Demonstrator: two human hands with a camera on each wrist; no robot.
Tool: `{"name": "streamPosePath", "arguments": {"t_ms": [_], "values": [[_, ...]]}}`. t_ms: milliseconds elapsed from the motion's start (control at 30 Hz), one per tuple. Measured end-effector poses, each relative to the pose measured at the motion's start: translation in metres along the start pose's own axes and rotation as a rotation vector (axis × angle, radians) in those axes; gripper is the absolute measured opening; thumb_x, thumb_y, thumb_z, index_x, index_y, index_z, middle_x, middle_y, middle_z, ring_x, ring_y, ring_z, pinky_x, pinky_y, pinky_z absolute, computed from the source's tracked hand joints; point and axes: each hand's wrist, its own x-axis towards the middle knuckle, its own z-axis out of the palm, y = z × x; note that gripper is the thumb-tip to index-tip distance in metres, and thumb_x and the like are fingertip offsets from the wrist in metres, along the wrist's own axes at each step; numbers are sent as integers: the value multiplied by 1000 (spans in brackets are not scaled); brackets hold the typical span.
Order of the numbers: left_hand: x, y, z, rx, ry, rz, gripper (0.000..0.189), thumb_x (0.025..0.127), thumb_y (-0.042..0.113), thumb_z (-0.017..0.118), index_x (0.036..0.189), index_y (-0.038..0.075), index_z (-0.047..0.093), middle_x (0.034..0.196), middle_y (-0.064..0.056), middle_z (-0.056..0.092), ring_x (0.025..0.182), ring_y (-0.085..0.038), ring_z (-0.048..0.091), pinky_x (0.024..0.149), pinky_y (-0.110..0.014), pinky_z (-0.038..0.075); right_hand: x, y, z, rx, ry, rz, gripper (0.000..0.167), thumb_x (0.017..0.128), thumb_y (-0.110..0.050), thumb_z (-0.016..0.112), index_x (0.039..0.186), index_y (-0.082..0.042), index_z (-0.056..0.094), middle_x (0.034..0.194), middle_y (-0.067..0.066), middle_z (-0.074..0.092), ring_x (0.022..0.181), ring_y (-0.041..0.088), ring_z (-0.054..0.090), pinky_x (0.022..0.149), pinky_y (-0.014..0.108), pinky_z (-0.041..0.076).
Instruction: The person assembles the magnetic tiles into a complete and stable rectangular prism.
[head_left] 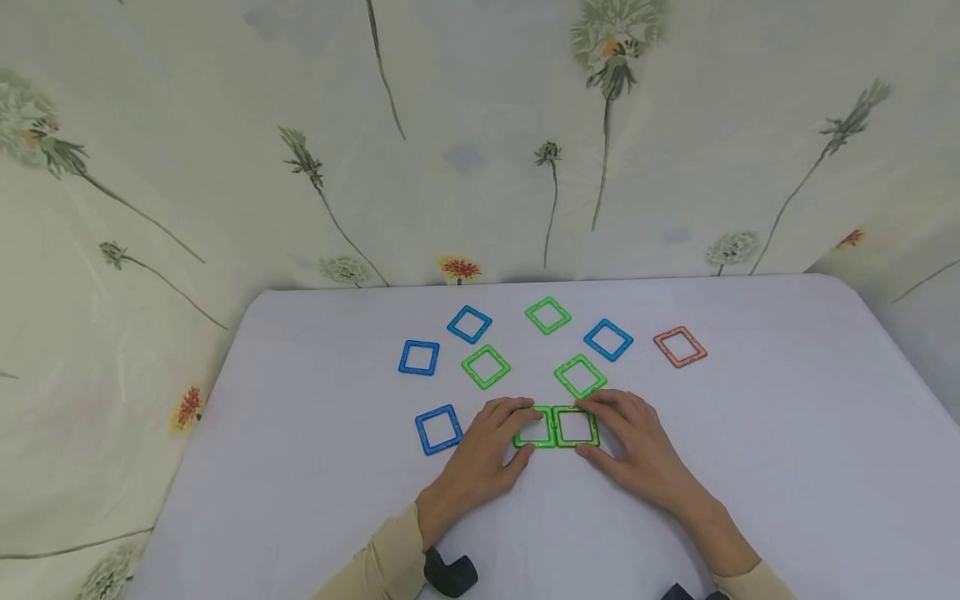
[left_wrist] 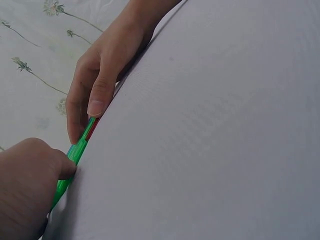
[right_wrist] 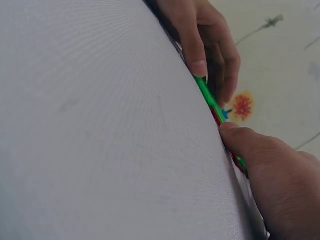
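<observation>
Two green square magnetic tile frames lie side by side on the white table, their inner edges touching. My left hand [head_left: 480,454] pinches the left green tile [head_left: 550,427] between thumb and fingers, at its near and far edges. The right green tile [head_left: 595,429] is held the same way by my right hand [head_left: 639,450]. A red edge [right_wrist: 216,115] shows beneath the green on the right-hand tile in both wrist views; whether it is a separate tile I cannot tell. My fingers cover part of both tiles.
Beyond my hands lie several blue square tiles [head_left: 418,372], green ones [head_left: 485,385] and an orange one [head_left: 693,360] on the white tablecloth [head_left: 315,467]. One blue tile [head_left: 422,437] is just left of my left hand. A flower-patterned cloth [head_left: 480,183] hangs behind the table.
</observation>
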Motion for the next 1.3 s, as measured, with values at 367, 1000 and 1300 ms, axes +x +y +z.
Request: {"name": "streamPosePath", "arguments": {"t_ms": [367,1000,1300], "values": [[1,2,-2,1,-13,-14,42,91,27,62,131,23,50,142,4,46,133,-13,37,109,-31,36,0,0,0,15,-3,-5,60,78,-37,75,131,-18,55,134,0,49,129,23,38,103,47,25],[-1,3,-4,15,-26,-19,48,90,27,62,136,23,48,144,4,43,135,-13,35,110,-30,35,-1,1,-1,8,-6,-7,60,79,-37,74,132,-18,54,134,0,48,128,22,38,104,46,24],[-2,3,-6,36,-1,-1,48,90,25,63,136,22,48,142,3,45,134,-14,37,110,-31,35,-2,2,0,14,-4,-13,59,79,-36,74,132,-18,54,134,1,48,127,23,38,102,47,25]]}}
